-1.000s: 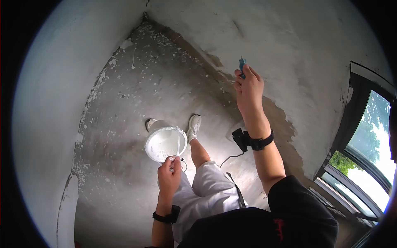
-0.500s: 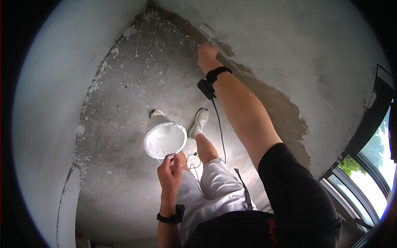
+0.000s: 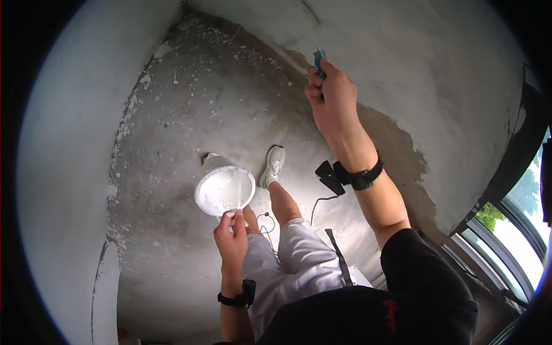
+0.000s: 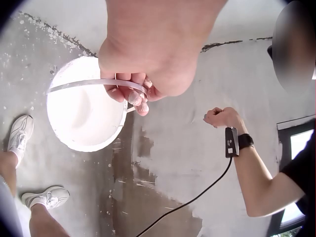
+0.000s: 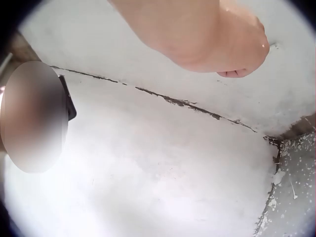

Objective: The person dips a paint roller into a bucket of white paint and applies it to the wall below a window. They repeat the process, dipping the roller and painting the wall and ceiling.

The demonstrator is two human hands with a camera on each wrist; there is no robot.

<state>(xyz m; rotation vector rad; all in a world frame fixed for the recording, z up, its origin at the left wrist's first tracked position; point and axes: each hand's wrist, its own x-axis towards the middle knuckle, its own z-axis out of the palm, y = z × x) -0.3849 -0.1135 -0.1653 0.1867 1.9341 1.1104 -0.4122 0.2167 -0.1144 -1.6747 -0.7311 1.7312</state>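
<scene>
Left hand (image 3: pixel 231 238) fingers (image 4: pixel 136 96) were curled round the bail (image 4: pixel 84 85) of the bucket (image 3: pixel 224 190), which hung above the floor (image 3: pixel 172 161) by the shoes. Right hand (image 3: pixel 332 98) fingers were clenched on a blue tool handle (image 3: pixel 319 62), raised against the plastered wall (image 3: pixel 414 57). Blade not visible. Window (image 3: pixel 517 230) was at far right.

Daylight enters through the window (image 3: pixel 520 230), well to the right of the right hand (image 3: pixel 332 98), and blows out to white there. The wall (image 3: pixel 414 75) beside that hand is evenly lit; the floor (image 3: pixel 172 190) below the left hand (image 3: pixel 231 238) is dimmer. All views bend strongly and darken at their round edges. The right wrist view is overexposed and soft, the hand close to its lens blurred.
</scene>
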